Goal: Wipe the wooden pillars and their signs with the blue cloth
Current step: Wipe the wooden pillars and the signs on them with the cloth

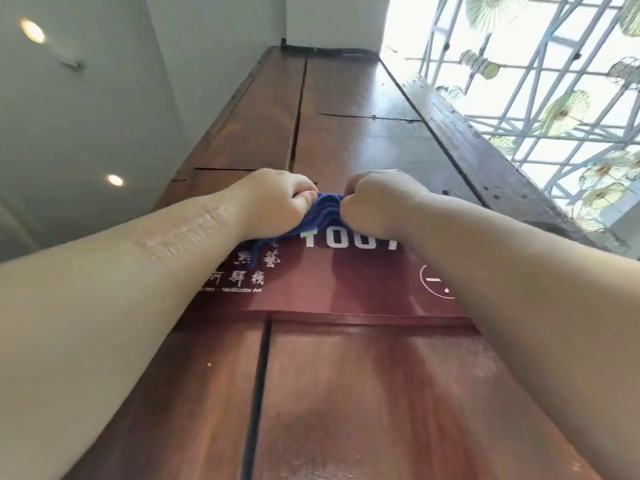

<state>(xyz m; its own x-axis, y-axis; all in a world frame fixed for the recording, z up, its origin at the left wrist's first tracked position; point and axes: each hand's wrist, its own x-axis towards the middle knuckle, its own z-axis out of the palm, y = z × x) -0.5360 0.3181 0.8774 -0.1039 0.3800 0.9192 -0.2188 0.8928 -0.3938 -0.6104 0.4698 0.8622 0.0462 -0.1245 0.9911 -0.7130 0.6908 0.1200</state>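
I'm looking up the pillar (346, 393) from close in, both arms stretched ahead. At nine o'clock there's plain wall with two ceiling lights (32, 30), nothing in my way there. My left hand (277, 199) is a closed fist, its grip clamped on the left end of the cloth (323, 214). The cloth sits dead centre, bunched into ridges between the two fists and pressed at the top edge of the sign (329, 282); a loose tail hangs down at seven o'clock over the white characters. It looks soft, light and floppy, so I judge it needs gathering in the palm or spreading flat, not pinching by a corner. My right hand (377, 202) is also fisted tight on the cloth's right end. The sign looks thin and flat, probably glossy, with its lower edge standing slightly proud of the wood, so I'd wipe gently along it rather than catch that lip. The boards show dark gaps that could snag the tail. At two o'clock, a white lattice (519, 98) with pale parasols (564, 112) behind, well clear of me.
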